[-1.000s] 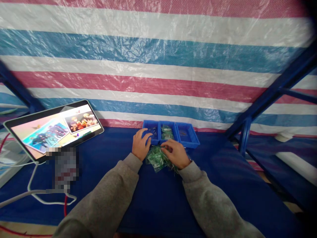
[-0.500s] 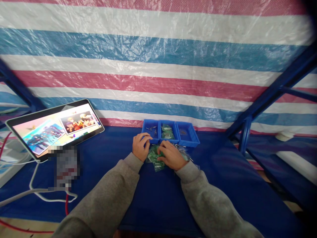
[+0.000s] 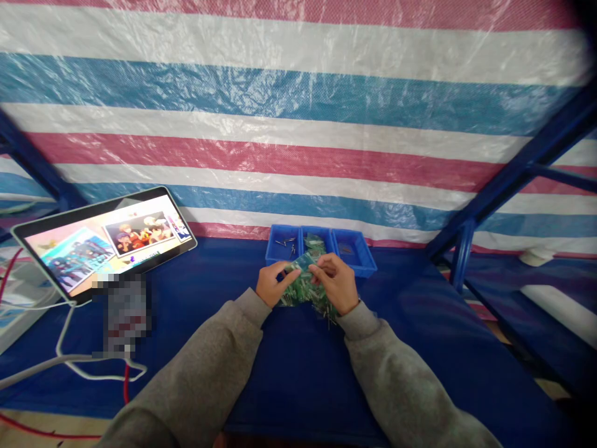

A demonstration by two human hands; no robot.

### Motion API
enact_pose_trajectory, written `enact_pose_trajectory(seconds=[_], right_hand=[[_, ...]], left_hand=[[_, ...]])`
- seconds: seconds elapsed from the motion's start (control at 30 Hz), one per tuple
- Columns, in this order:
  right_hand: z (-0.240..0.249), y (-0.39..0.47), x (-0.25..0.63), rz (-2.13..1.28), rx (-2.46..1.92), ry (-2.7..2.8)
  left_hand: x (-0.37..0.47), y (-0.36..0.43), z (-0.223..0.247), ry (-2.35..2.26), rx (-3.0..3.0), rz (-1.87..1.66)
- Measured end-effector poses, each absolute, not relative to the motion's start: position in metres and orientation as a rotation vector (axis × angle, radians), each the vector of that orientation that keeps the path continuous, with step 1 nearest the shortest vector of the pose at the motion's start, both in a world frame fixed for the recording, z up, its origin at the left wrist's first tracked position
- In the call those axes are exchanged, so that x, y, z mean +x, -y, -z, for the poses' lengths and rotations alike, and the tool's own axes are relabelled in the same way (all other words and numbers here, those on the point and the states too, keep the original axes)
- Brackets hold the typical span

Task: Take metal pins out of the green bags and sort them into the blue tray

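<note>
Between my two hands is a small clear-green plastic bag (image 3: pixel 302 262), raised over a pile of similar green bags (image 3: pixel 305 291) on the blue table. The fingers of my left hand (image 3: pixel 273 284) pinch its left end. My right hand (image 3: pixel 336 283) has thumb and fingertips closed on its right end. Just behind my hands stand three blue bins: the left bin (image 3: pixel 280 251) holds a few thin metal pieces, the middle bin (image 3: pixel 317 231) holds green bags, and the right bin (image 3: pixel 364 255) has small brownish pieces at the bottom. Thin metal pieces (image 3: pixel 330 312) show by my right wrist.
A tablet (image 3: pixel 107 239) with a lit screen leans at the left, near a blurred item (image 3: pixel 125 317) and white and red cables (image 3: pixel 69 367). Blue metal bars (image 3: pixel 504 162) and a striped plastic sheet (image 3: pixel 298 149) stand behind the table.
Both hands have lifted off the pile and now grip one bag between them. My right hand has moved right and slightly up. The picture on the tablet has shifted.
</note>
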State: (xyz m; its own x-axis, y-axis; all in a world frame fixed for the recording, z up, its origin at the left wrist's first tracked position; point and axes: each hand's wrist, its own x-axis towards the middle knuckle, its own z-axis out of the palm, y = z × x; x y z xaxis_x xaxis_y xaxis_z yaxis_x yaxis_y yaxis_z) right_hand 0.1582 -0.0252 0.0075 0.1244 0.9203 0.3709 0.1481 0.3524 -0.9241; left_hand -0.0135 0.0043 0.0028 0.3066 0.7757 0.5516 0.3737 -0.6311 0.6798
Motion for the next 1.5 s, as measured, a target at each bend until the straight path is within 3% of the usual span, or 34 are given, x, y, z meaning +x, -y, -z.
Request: enact_pose_trajectory(seconds=[0.23,0.57,0.87,1.0,1.23,1.5], right_hand=[[-0.006,0.027,0.159,-0.808,-1.074,1.359],[-0.01,0.027,0.162,-0.16,-1.048,1.783],[-0.009,0.025,0.164,-0.148,-1.115,1.723],[-0.008,0.027,0.164,-0.192,-1.193,1.673],[-0.016,0.03,0.163,-0.187,-1.033,1.751],[-0.014,0.027,0.165,-0.263,-0.992,1.781]], left_hand=[[-0.011,-0.007,0.001,-0.986,1.97,-1.152],[-0.007,-0.006,0.0,-0.755,1.568,-1.225],[-0.013,-0.004,-0.007,-0.811,2.112,-1.327],[-0.012,-0.007,-0.002,-0.948,1.978,-1.232],[-0.008,-0.007,-0.002,-0.763,1.449,-1.205],[-0.007,-0.01,-0.001,-0.645,1.375,-1.206]])
